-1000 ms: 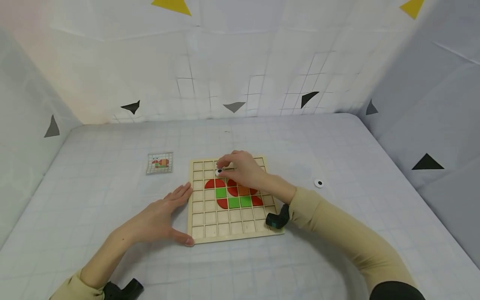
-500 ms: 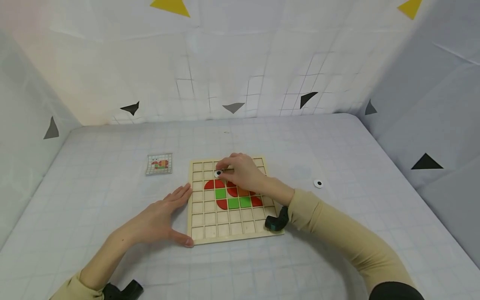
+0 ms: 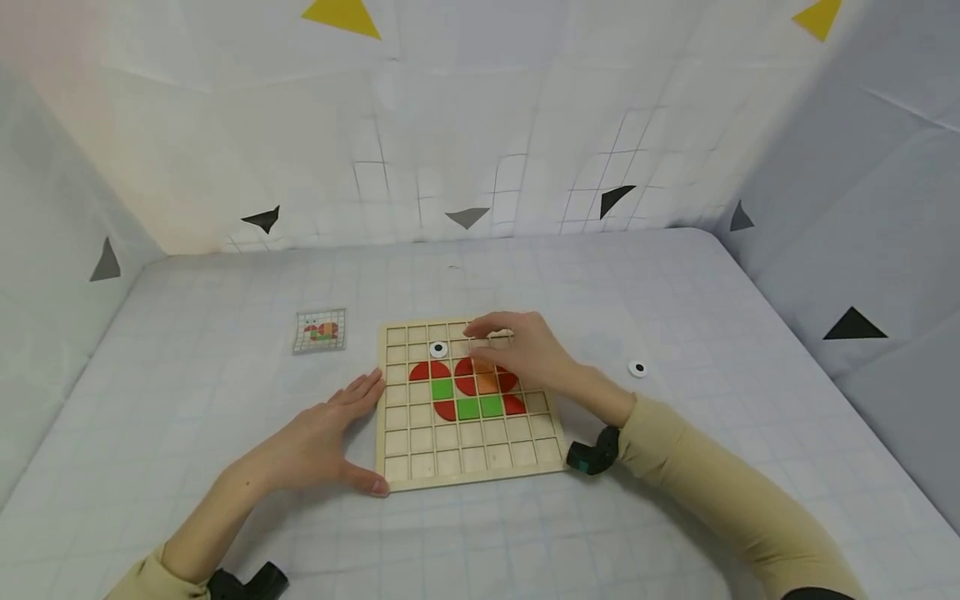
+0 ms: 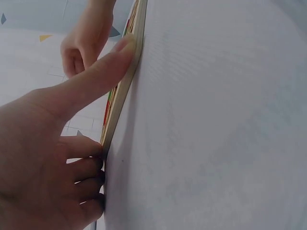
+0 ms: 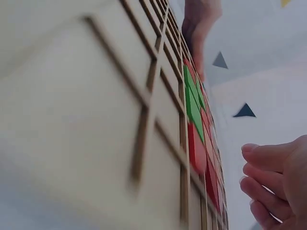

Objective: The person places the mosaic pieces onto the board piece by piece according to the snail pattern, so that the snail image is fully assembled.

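A wooden grid board (image 3: 472, 479) lies flat, with red, orange and green tiles (image 3: 468, 407) set in its middle cells. One round white eye piece with a black dot (image 3: 438, 349) sits in a cell above the left red tiles. My left hand (image 3: 311, 442) spreads along the board's left side, thumb at the near corner and fingertips at the edge; the left wrist view shows the thumb on the board's rim (image 4: 125, 84). My right hand (image 3: 525, 350) hovers over the upper right of the board, fingers loosely bent and apart from the thumb, holding nothing.
A second eye piece (image 3: 637, 368) lies on the white cloth to the right of the board. A small picture card (image 3: 320, 331) with a coloured grid figure lies at the back left. Cloth walls (image 3: 465, 125) enclose the table's back and sides.
My right hand has let go of the eye piece, which stays in its cell, and has moved right with finger and thumb parted. My left hand keeps its place.
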Demonstrator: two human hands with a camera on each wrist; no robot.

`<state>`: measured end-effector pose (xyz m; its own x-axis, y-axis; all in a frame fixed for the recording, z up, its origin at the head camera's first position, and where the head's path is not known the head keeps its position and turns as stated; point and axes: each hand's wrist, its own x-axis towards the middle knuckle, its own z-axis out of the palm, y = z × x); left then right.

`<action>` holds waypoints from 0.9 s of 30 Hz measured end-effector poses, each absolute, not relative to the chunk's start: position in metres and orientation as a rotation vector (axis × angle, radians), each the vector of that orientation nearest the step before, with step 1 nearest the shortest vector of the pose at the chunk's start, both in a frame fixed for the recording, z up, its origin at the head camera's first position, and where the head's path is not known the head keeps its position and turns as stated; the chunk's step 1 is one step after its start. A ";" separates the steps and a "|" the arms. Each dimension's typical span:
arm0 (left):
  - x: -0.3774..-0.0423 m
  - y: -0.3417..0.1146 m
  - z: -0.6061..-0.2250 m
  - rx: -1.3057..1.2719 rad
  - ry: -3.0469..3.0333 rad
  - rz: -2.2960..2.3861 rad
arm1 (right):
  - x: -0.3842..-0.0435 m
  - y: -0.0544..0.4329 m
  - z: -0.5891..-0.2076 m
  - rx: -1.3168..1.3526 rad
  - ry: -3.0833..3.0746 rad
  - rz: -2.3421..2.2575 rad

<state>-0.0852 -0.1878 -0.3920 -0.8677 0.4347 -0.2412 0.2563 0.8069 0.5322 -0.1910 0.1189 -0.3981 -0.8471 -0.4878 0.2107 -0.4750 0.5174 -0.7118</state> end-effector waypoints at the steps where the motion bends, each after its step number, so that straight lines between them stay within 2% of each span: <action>1: -0.085 -0.188 -0.392 0.523 2.641 0.703 | -0.189 0.127 -0.397 -0.845 2.734 -1.272; 17: -0.084 -0.189 -0.391 0.530 2.635 0.689 | -0.163 0.283 -0.421 -0.652 3.075 -1.158; 22: -0.084 -0.189 -0.390 0.531 2.635 0.694 | -0.153 0.312 -0.427 -0.621 3.121 -1.192; 27: -0.085 -0.188 -0.389 0.529 2.636 0.690 | -0.151 0.324 -0.435 -0.719 3.128 -1.252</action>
